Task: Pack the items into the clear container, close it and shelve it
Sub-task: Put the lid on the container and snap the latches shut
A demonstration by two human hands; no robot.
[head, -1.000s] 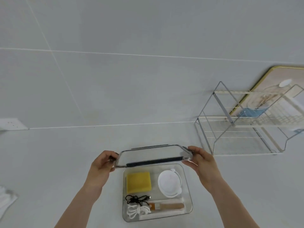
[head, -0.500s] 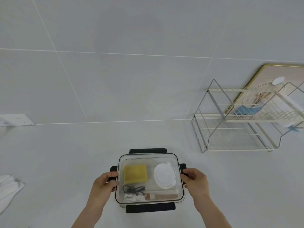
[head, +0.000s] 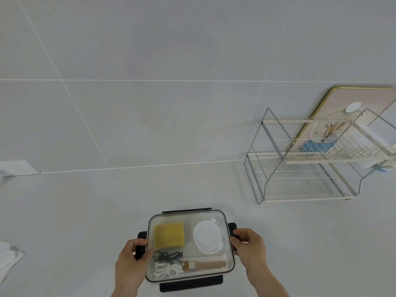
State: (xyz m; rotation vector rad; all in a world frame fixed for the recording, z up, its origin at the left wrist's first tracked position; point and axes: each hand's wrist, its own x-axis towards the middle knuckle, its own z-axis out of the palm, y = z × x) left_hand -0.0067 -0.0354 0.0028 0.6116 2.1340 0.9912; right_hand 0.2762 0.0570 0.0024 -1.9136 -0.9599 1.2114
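The clear container (head: 228, 267) sits on the counter in front of me with its clear lid (head: 188, 217) lying flat on top. Through the lid I see a yellow sponge (head: 169, 235), a white round disc (head: 207, 235), a black cable (head: 168, 255), a white cable (head: 167, 270) and a brown-handled tool (head: 205, 264). My left hand (head: 131, 262) grips the black clip (head: 141, 239) on the left side. My right hand (head: 249, 246) holds the black clip (head: 232, 227) on the right side. The near clip (head: 190, 284) and far clip (head: 186, 210) stick out flat.
A two-tier wire shelf rack (head: 300, 161) stands at the right against the tiled wall, with a gold-rimmed board (head: 364, 99) leaning behind it. A white cloth (head: 8, 260) lies at the left edge. A wall socket (head: 17, 168) sits low on the left.
The lid, held tilted above the open container a second ago, now lies flat on it. Both hands have moved from the lid's edges down to the side clips.
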